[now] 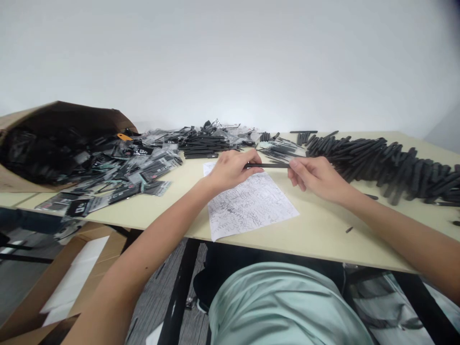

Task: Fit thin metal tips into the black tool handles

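A slim black pen (271, 166) is held level between my two hands above the table. My left hand (235, 166) closes its fingers on the pen's left end. At the pen's right end, my right hand (314, 175) pinches it between thumb and fingers. Below and in front of them lies a white sheet of paper (251, 206), covered in dark scribbles. Just behind my hands is a bunch of thin, clear or grey refill-like sticks (282, 149).
A long heap of black pens (381, 160) spreads across the right. Stacked black pens (204, 146) and packaged pieces (158, 167) cover the left, beside an open bag or carton (68, 108). A small dark piece (349, 230) lies near the front edge. A cardboard box (104, 254) stands below.
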The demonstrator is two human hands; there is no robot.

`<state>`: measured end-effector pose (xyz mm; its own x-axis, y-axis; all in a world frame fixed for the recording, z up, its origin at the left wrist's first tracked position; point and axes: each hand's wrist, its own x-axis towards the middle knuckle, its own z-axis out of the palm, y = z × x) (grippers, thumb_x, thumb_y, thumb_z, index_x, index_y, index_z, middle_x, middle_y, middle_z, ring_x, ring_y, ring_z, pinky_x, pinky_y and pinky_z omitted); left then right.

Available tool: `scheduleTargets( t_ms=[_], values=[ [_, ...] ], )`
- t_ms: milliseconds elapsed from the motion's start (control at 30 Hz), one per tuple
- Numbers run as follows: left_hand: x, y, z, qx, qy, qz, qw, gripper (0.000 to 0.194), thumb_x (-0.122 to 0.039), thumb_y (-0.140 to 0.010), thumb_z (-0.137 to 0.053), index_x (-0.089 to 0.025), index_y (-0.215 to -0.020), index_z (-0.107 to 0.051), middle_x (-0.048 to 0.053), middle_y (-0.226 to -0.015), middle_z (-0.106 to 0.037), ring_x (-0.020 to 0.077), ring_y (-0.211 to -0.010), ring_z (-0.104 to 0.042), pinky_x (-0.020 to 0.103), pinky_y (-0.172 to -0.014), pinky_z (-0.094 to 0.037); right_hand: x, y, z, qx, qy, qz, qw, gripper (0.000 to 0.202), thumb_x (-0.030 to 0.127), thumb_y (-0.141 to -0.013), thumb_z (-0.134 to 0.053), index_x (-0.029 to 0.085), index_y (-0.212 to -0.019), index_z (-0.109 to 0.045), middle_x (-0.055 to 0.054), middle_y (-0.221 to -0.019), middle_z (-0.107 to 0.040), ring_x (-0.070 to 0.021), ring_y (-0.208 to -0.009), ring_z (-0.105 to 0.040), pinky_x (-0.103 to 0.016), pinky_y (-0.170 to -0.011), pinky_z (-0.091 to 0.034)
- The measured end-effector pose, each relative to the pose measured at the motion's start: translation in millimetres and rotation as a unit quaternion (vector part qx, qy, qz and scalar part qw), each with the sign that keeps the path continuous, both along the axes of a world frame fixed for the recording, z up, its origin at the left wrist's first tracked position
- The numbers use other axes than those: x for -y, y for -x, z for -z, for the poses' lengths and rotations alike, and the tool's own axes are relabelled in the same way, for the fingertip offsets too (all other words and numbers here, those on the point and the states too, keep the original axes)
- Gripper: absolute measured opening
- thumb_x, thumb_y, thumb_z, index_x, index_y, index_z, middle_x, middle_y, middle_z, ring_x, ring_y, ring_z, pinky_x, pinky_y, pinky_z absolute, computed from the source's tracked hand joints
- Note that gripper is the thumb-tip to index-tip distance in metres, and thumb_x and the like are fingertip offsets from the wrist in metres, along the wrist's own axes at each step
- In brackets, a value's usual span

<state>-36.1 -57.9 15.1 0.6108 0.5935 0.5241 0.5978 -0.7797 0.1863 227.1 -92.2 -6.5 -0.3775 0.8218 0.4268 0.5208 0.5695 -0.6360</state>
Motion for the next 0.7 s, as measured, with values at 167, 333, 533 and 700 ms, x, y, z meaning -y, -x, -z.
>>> scheduleTargets(
  t_ms=[167, 333, 533, 700],
  values=[
    [-0.3, 0.7, 0.0, -0.012, -0.012, 0.001, 1.000, 0.016, -0.039, -0.094, -0.065, -0.023, -0.099, -0.064, -0.002, -0.088, -0.076, 0.0157, -0.077, -0.069, 0.026, -0.072, -0.042, 0.5, 0.9, 1.0, -0.002, 0.050, 0.019, 0.999, 0.066, 0.068, -0.099, -0.035, 0.019, -0.063, -0.061, -0.002, -0.052, -0.060, -0.0119, -0.039, -0.051, -0.029, -0.048, -0.042],
    [-1.2, -1.4, -0.8, 0.012, -0.024, -0.041, 0.999, 0.017, -0.038, -0.096, -0.062, -0.022, -0.100, -0.063, -0.001, -0.093, -0.076, 0.0165, -0.080, -0.069, 0.027, -0.074, -0.043, -2.8, 3.0, 6.3, -0.007, -0.035, 0.042, 0.999, 0.044, 0.057, -0.101, -0.045, 0.019, -0.112, -0.064, -0.005, -0.083, -0.072, -0.0148, -0.054, -0.062, -0.031, -0.058, -0.048],
    [-2.1, 0.4, -3.0, 0.031, -0.030, -0.063, 0.997, 0.020, -0.041, -0.096, -0.062, -0.022, -0.101, -0.064, 0.001, -0.094, -0.077, 0.0175, -0.080, -0.069, 0.028, -0.073, -0.043, -2.5, 5.0, 6.2, 0.013, -0.101, 0.067, 0.993, 0.036, 0.043, -0.100, -0.050, 0.020, -0.128, -0.054, -0.006, -0.095, -0.073, -0.0165, -0.059, -0.064, -0.034, -0.065, -0.050],
    [-1.4, -1.3, -0.6, 0.023, -0.023, -0.042, 0.999, 0.018, -0.039, -0.096, -0.063, -0.022, -0.099, -0.065, 0.000, -0.091, -0.076, 0.0159, -0.077, -0.068, 0.027, -0.074, -0.043, -2.9, 1.9, 3.4, -0.008, -0.094, 0.067, 0.993, 0.023, 0.038, -0.101, -0.047, 0.021, -0.112, -0.059, -0.004, -0.085, -0.073, -0.0151, -0.058, -0.064, -0.029, -0.057, -0.045]
  ],
)
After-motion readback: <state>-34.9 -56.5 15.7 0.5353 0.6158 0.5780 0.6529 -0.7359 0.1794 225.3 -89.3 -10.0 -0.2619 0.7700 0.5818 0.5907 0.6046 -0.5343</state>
